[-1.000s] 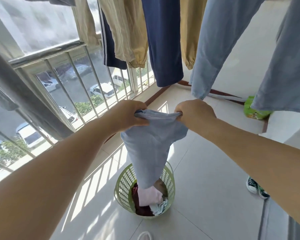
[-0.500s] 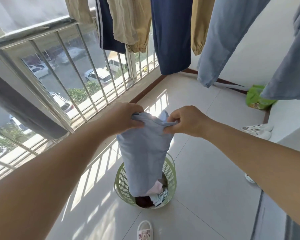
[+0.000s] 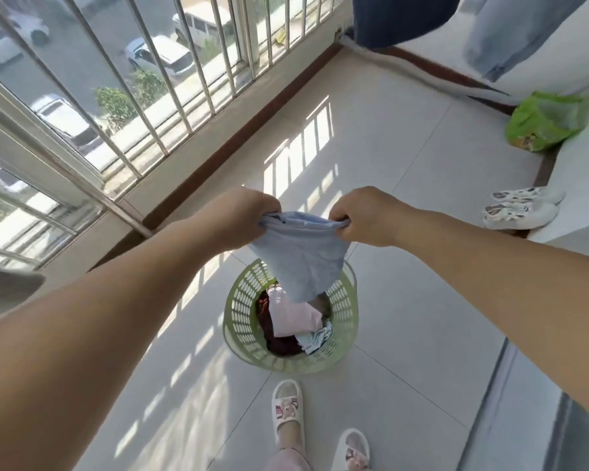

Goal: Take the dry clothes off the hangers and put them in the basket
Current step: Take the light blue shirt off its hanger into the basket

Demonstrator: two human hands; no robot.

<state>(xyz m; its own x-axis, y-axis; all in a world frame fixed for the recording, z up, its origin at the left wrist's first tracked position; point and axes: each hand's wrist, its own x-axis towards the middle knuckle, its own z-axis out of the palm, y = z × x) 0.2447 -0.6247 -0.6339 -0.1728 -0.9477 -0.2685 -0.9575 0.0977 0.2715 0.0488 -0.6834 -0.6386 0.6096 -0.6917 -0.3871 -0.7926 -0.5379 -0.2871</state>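
I look down at my two bare arms reaching out over a tiled balcony floor [image 3: 422, 300]; my left hand [image 3: 238, 219] and my right hand [image 3: 368, 215] each have their fingers curled tight on the top edge of a pale blue garment [image 3: 300, 253], stretched between them; the cloth hangs down from my fingers, its lower end dipping into a round green basket [image 3: 242, 321] directly below, above a pink piece [image 3: 293, 317] and dark red clothes [image 3: 286, 345] already inside; beyond my fingers, dark blue trousers [image 3: 388, 22] and light denim [image 3: 497, 39] hang; left of my fingers runs a barred window [image 3: 150, 79]; my slippered feet [image 3: 286, 406] stand nearer than the basket.
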